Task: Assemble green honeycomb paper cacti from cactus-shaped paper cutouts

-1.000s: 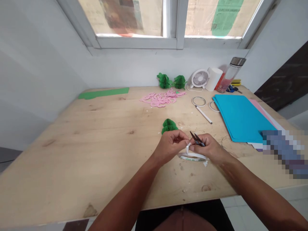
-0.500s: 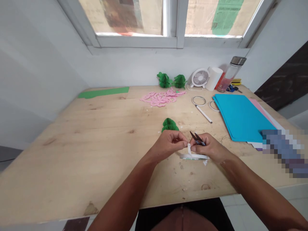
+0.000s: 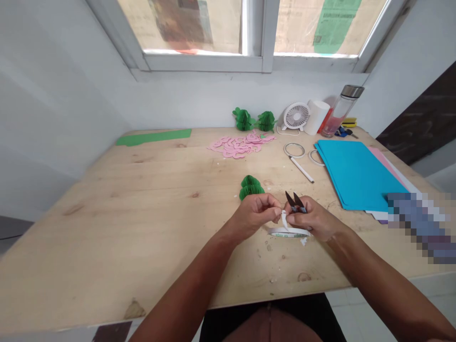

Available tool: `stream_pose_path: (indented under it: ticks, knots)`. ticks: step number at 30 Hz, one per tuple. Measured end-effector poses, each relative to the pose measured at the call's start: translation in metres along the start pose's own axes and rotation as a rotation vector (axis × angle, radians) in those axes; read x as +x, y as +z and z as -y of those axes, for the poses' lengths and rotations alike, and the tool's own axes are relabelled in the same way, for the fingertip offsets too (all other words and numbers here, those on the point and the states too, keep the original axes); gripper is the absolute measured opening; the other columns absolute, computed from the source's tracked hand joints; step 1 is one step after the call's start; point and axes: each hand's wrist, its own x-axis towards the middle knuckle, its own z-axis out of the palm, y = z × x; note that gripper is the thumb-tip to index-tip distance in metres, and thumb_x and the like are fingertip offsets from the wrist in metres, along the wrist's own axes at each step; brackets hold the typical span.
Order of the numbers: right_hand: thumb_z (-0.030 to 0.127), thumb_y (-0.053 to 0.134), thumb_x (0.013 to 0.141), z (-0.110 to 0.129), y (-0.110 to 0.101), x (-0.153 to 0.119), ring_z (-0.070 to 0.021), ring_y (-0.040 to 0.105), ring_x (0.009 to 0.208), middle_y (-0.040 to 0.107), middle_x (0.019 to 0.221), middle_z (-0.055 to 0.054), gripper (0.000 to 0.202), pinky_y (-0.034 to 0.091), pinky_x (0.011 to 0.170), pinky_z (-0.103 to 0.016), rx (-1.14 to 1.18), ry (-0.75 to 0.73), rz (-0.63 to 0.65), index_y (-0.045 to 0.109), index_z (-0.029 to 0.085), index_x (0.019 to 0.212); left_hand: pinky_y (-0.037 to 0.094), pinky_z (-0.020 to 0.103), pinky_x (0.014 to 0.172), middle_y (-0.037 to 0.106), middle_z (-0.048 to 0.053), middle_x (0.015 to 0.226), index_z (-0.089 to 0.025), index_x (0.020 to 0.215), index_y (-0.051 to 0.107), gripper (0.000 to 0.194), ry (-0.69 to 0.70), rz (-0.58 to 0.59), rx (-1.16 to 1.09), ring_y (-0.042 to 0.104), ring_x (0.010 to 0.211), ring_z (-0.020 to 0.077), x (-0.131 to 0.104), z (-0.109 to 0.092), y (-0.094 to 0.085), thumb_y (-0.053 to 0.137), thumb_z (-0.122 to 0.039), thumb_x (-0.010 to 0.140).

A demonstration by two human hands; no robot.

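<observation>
My right hand (image 3: 309, 218) is closed around dark-bladed scissors (image 3: 295, 201), whose blades point up and stand slightly apart. Its thumb and finger also touch the loose white end of a tape roll (image 3: 289, 232). The roll hangs or rests just below my hands. Close beside, my left hand (image 3: 260, 211) is closed in a pinch at the tape end; what lies between its fingertips is too small to make out. Right behind my left hand sits a folded green paper shape (image 3: 251, 186), partly hidden by it. Small white scraps (image 3: 303, 242) lie by the roll.
Pink paper cutouts (image 3: 237, 146) lie farther back, before two green paper shapes (image 3: 244, 119). A small fan (image 3: 296, 116), a bottle (image 3: 342, 111), a tape ring (image 3: 294, 150) and a pen (image 3: 302, 169) are at right, beside blue sheets (image 3: 359, 173). A green strip (image 3: 155, 137) lies back left.
Both hands have shifted slightly to the right with the tape end. The scissors have tilted more upright in my right hand.
</observation>
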Motion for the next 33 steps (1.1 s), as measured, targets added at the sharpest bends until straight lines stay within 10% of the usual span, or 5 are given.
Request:
stream_pose_path:
  ticks: [15,22,33]
  knots:
    - [0.036,0.063,0.075,-0.0041,-0.0015,-0.0019,-0.0045,0.017,0.037,0.03,0.038,0.011,0.024,0.014,0.041,-0.023,0.181,-0.104,0.052,0.063,0.013,0.081,0.042,0.025,0.066,0.062,0.001,0.064,-0.014,0.071,0.061,0.02,0.052,-0.077,-0.112,0.055,0.062,0.011,0.005,0.0099,0.0012,0.069,-0.032,0.072]
    - [0.038,0.078,0.06,-0.002,0.0062,-0.0005,-0.0048,0.033,0.044,0.049,0.051,0.005,0.03,0.018,0.042,-0.021,-0.001,-0.092,-0.151,0.064,0.014,0.07,0.041,0.023,0.064,0.059,-0.001,0.061,-0.013,0.068,0.06,0.02,0.076,-0.093,-0.095,0.052,0.06,0.0095,0.0031,0.0059,0.0051,0.07,-0.03,0.072]
    - [0.039,0.078,0.061,-0.0036,-0.0033,-0.0008,-0.0062,0.04,0.048,0.057,0.058,0.001,0.031,0.026,0.044,-0.02,-0.014,-0.077,-0.049,0.064,0.013,0.07,0.04,0.024,0.061,0.058,0.0,0.059,-0.013,0.07,0.059,0.024,-0.032,-0.033,-0.246,0.053,0.057,0.0102,0.0042,0.0099,0.0093,0.072,-0.033,0.067]
